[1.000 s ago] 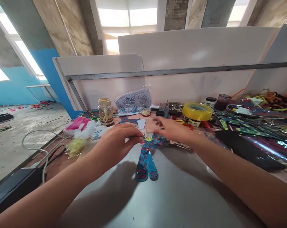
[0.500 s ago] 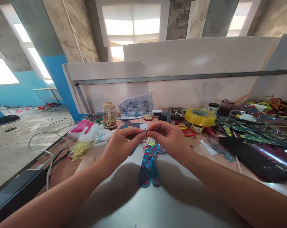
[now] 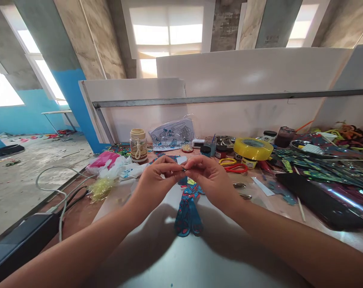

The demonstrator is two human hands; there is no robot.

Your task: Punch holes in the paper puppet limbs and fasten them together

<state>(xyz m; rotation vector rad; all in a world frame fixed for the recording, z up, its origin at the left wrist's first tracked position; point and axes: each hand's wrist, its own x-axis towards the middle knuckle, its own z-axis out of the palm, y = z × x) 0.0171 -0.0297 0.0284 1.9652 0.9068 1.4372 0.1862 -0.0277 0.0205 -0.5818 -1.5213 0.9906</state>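
My left hand (image 3: 159,175) and my right hand (image 3: 209,176) meet over the middle of the table, fingertips pinched together. Between them is a tiny dark metallic piece (image 3: 184,169), mostly covered by the fingers, its kind too small to tell. Directly below lies a flat painted cut-out figure (image 3: 189,212) in blue with red patterns, its two leg-like parts pointing toward me. The upper part of the figure is hidden behind my hands. A small white piece (image 3: 181,159) shows just beyond the fingertips.
Red-handled pliers (image 3: 237,168), yellow tape (image 3: 253,149) and paint jars (image 3: 221,151) stand at the back right. A black pouch (image 3: 319,200) lies farther right. To the left are a rope-wrapped jar (image 3: 138,146), plastic bags (image 3: 121,167), cables (image 3: 61,200) and a black box (image 3: 22,244).
My hands have closed in more tightly around the tiny piece, covering more of it. My right hand has shifted slightly left, uncovering the plier handles and shiny metal items beside it.
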